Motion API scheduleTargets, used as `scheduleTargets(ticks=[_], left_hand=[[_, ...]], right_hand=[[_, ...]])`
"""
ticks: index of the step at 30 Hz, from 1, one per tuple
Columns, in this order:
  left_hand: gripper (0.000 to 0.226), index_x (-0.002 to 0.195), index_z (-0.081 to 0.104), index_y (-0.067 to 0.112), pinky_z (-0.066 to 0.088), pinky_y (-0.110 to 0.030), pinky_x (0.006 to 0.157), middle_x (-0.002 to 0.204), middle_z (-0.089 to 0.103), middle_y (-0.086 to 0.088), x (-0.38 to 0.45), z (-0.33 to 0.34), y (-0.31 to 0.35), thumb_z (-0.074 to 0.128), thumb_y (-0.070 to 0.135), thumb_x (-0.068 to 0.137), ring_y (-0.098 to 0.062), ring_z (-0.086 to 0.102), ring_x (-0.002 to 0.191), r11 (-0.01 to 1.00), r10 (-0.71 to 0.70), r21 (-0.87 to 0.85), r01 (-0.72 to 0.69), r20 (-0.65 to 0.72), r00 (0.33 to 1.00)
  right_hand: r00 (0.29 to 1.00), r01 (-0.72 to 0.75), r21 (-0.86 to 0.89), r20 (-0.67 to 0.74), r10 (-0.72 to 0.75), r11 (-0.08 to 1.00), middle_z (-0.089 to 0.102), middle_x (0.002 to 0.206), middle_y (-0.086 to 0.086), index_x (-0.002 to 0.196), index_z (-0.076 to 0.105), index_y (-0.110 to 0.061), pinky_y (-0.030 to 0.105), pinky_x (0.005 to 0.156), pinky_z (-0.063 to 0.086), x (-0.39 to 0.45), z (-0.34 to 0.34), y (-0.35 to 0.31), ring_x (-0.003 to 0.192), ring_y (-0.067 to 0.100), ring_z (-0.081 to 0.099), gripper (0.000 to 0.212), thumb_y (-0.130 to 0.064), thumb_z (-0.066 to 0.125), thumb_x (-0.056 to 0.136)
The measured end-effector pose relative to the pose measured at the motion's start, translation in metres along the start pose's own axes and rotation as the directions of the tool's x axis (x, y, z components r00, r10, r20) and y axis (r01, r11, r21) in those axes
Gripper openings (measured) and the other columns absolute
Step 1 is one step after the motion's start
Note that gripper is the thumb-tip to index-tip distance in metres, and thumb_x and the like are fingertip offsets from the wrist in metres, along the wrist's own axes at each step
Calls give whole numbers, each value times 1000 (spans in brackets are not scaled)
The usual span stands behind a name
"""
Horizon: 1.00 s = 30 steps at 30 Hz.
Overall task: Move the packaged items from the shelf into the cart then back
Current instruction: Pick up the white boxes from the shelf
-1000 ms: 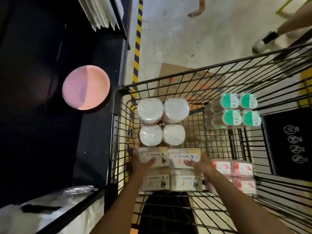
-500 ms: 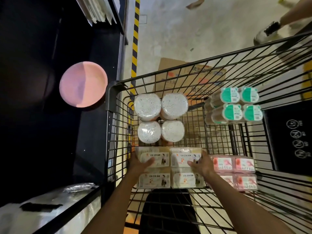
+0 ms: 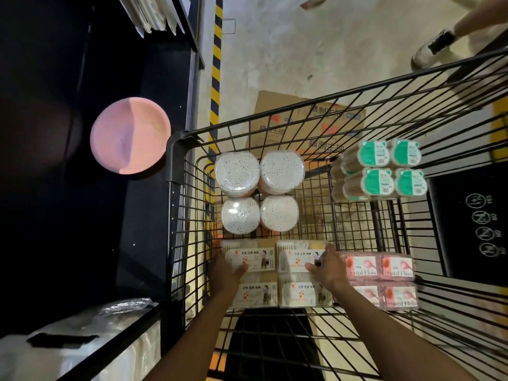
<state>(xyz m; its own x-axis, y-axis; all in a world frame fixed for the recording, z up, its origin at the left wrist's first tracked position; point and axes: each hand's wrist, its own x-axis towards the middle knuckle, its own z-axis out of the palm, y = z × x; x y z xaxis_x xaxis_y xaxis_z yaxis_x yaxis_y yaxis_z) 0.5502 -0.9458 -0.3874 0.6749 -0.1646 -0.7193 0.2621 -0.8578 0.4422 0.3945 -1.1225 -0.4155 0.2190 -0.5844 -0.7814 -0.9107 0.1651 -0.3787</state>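
The white box pack (image 3: pixel 276 273) sits low in the cart (image 3: pixel 176 149), near my side. My left hand (image 3: pixel 224 273) holds its left edge, thumb on top. My right hand (image 3: pixel 327 266) holds the right side the same way. I think I am at the grab step. Next I need to lift it flat and carry it left to the dark shelf (image 3: pixel 82 243).
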Motion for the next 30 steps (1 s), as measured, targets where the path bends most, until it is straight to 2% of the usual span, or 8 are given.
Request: scheduleTargets(ticks=[3, 7, 17, 20, 24, 26, 28, 30], left_hand=[[56, 121, 51, 4, 50, -46, 89, 119, 58, -16, 0, 1, -2, 79, 18, 75, -35, 56, 111, 999, 13, 46, -11, -42, 999], [54, 124, 50, 4, 46, -45, 92, 123, 56, -16, -4, 3, -1, 74, 1, 75, -33, 51, 116, 997, 40, 70, -33, -105, 994], [52, 127, 47, 7, 46, -39, 91, 125, 55, -13, -6, -7, 1, 69, 1, 80, -30, 52, 117, 989, 79, 125, -75, -32, 996], [42, 124, 45, 6, 50, -34, 79, 122, 55, -12, -16, -15, 14, 62, 3, 86, -29, 56, 110, 985, 53, 164, -51, -5, 999], [40, 123, 47, 7, 50, -32, 79, 119, 55, -12, -40, -27, 33, 58, 6, 84, -26, 57, 101, 974, 104, 207, -93, -42, 994], [38, 126, 48, 5, 45, -27, 87, 126, 53, -13, -58, -34, 44, 56, 11, 89, -25, 54, 110, 948, 200, 250, -195, 4, 980], [48, 137, 39, 5, 37, -30, 102, 138, 44, -12, -78, -41, 55, 53, 16, 93, -26, 42, 128, 933, 260, 243, -263, 48, 965], [52, 142, 33, 7, 31, -32, 109, 143, 39, -9, -100, -51, 70, 53, 14, 94, -24, 37, 133, 915, 320, 246, -319, 36, 947]], right_hand=[[1000, -1, 12, -7, 1, 1000, 62, 120, 13, 137, 34, -8, 51, 93, 50, -1, 1, 0, 111, 32, 60, 74, -9, 76, 76], [1000, 12, -7, 2, -12, 1000, 66, 108, 10, 120, 44, -7, 46, 88, 52, -5, 1, -1, 101, 28, 63, 52, -6, 75, 77], [999, 52, -55, -9, -52, 997, 62, 109, 5, 125, 36, -18, 46, 84, 55, 0, 8, 9, 101, 25, 61, 61, -14, 75, 78], [999, 46, -109, -21, -48, 993, 55, 103, 3, 119, 38, -8, 30, 77, 50, -11, 2, -4, 94, 19, 57, 49, -6, 70, 82], [994, 98, -236, -31, -108, 967, 46, 101, 0, 110, 50, -3, 15, 68, 36, -30, -11, -24, 76, 4, 41, 19, -4, 53, 91], [978, 199, -237, -20, -210, 951, 51, 109, 4, 114, 49, -6, 17, 73, 41, -49, -21, -41, 83, 6, 45, 21, -6, 52, 92], [939, 339, -215, 23, -342, 916, 53, 118, 8, 126, 45, -6, 26, 89, 46, -72, -32, -61, 100, 16, 52, 34, -8, 54, 92], [870, 491, -203, 64, -489, 847, 50, 131, 11, 135, 41, -3, 22, 99, 34, -100, -44, -82, 119, 23, 49, 44, -8, 55, 93]])
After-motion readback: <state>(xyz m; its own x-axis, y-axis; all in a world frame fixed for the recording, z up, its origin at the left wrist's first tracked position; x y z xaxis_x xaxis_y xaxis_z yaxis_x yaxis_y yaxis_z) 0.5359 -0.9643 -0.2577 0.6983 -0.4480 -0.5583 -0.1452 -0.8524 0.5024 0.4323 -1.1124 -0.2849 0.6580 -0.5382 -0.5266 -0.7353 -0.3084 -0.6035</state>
